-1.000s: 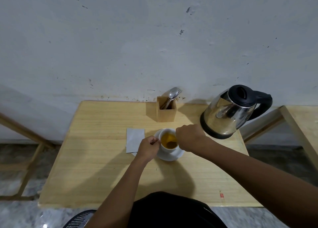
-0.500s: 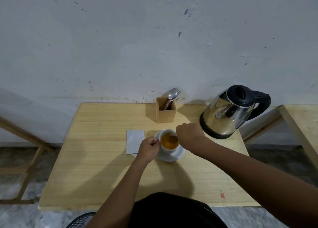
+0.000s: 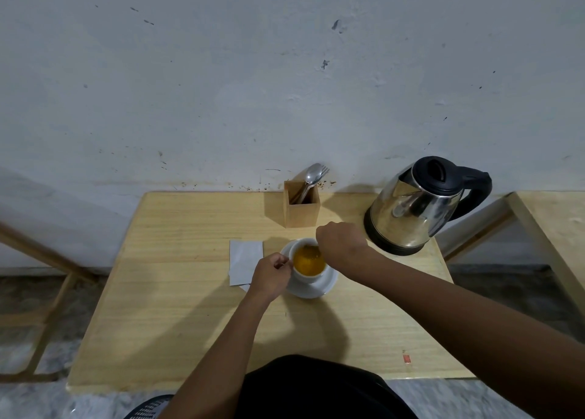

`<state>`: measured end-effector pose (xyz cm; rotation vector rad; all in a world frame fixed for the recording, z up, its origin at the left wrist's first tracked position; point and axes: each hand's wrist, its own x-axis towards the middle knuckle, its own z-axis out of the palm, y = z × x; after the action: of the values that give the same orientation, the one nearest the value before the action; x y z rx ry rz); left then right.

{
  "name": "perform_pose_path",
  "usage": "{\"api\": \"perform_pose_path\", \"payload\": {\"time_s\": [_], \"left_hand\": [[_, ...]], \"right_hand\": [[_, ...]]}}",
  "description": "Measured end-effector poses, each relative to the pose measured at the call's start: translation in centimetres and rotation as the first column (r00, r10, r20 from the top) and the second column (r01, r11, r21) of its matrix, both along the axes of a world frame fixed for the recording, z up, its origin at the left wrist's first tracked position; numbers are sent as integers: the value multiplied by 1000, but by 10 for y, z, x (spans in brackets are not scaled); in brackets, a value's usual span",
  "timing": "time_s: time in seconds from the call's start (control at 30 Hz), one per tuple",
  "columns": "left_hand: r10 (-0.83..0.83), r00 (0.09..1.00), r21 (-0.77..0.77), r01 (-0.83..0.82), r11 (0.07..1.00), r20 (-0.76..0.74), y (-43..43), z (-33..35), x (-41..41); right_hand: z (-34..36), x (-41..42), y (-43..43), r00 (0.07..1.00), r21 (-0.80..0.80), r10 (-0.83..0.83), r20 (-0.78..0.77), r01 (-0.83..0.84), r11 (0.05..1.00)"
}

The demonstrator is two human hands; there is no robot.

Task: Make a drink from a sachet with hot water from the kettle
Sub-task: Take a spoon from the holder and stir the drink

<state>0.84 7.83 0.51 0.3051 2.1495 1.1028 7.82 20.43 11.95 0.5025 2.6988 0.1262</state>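
Note:
A white cup (image 3: 304,275) filled with an orange-yellow drink (image 3: 308,259) stands on a white saucer (image 3: 319,287) in the middle of the wooden table (image 3: 190,308). My left hand (image 3: 270,274) pinches the cup's handle on its left side. My right hand (image 3: 340,243) is closed just above the cup's right rim; a thin dark stirrer seems to reach from it into the drink, mostly hidden. A flat pale sachet (image 3: 245,262) lies left of the saucer. The steel kettle (image 3: 414,209) with black lid and handle stands at the back right.
A wooden cutlery box (image 3: 300,208) with a spoon and fork stands at the back by the wall. Another wooden table (image 3: 557,228) is off to the right. A small red sticker (image 3: 406,359) marks the table's near right.
Both hands stay at the cup. My right hand has shifted slightly over the rim, and the drink's surface looks stirred.

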Motion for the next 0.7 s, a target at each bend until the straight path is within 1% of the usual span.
{"api": "perform_pose_path", "payload": {"time_s": [0.1,0.17,0.27,0.37,0.5,0.63,0.7], "left_hand": [[-3,1000,-10,3,1000,5,1,2,0],[-3,1000,-14,3,1000,2,1,2,0],[7,1000,10,-7,1000,30,1,0,-1],[11,999,29,-13,999,41,0,0,-1],[5,999,30,-6,1000,32,0,1,0],[-2,1000,16,2,1000,27,-1,1,-1],[-2,1000,16,2,1000,19,-1,1,-1]], "right_hand": [[2,-3,1,999,-3,13,51,-13,1000],[3,-4,-3,997,-38,16,76,-13,999],[0,-7,-8,999,-84,5,42,-1,996],[-3,-8,-7,1000,-58,-9,-6,9,998],[-5,-5,0,1000,17,9,-9,-9,1000],[-7,2,-1,1000,30,-1,21,0,1000],[-9,6,-3,999,2,-21,25,21,1000]]}}
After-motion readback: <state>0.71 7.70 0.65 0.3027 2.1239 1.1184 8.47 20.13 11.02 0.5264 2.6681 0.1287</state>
